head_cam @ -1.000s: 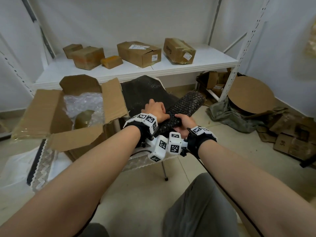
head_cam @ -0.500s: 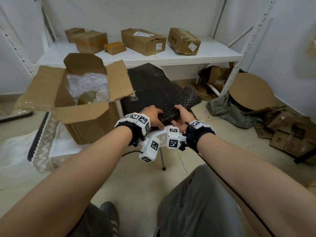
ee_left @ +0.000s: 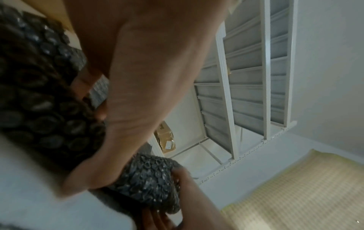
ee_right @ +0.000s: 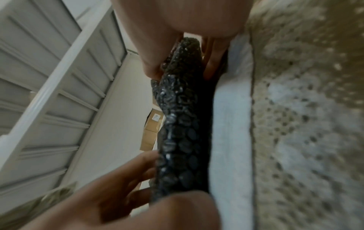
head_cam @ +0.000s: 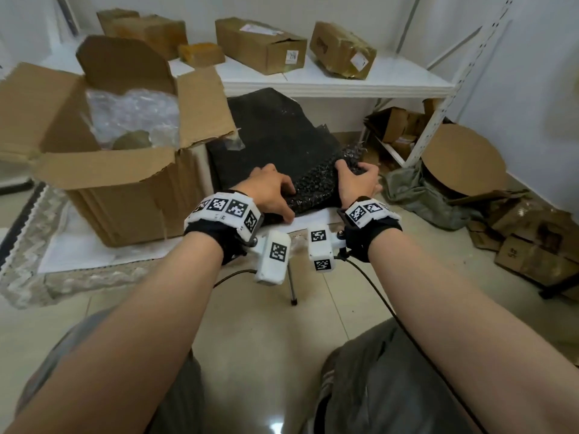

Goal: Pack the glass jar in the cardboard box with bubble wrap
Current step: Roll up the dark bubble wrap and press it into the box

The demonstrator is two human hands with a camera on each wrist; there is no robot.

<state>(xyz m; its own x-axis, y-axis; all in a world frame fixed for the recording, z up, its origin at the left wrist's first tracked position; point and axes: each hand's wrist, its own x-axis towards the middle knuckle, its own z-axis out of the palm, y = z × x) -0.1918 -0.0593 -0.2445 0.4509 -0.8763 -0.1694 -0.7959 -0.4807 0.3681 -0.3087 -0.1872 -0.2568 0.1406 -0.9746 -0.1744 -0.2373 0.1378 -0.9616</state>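
A roll of black bubble wrap [head_cam: 316, 186] lies crosswise on the small white-covered table. My left hand [head_cam: 275, 189] grips its near left end with fingers curled over it. My right hand [head_cam: 357, 183] grips its far right end; the right wrist view shows the roll [ee_right: 181, 124] pinched between thumb and fingers. A flat black sheet [head_cam: 275, 133] lies behind the roll. To the left stands the open cardboard box [head_cam: 125, 195], lined with clear bubble wrap [head_cam: 131, 111]. A rounded olive thing [head_cam: 131, 140] sits in it. I cannot tell where the glass jar is.
A white shelf [head_cam: 344, 83] behind carries several closed cartons [head_cam: 260, 45]. On the floor to the right lie a round cardboard disc [head_cam: 463, 161], a green cloth [head_cam: 419, 195] and flattened cartons [head_cam: 532, 245]. A lace cloth edge [head_cam: 47, 277] hangs at the table's front left.
The roll has swung from pointing away to lying crosswise. My right hand has slid out to its far end, so my hands are now apart. The view has tilted downward.
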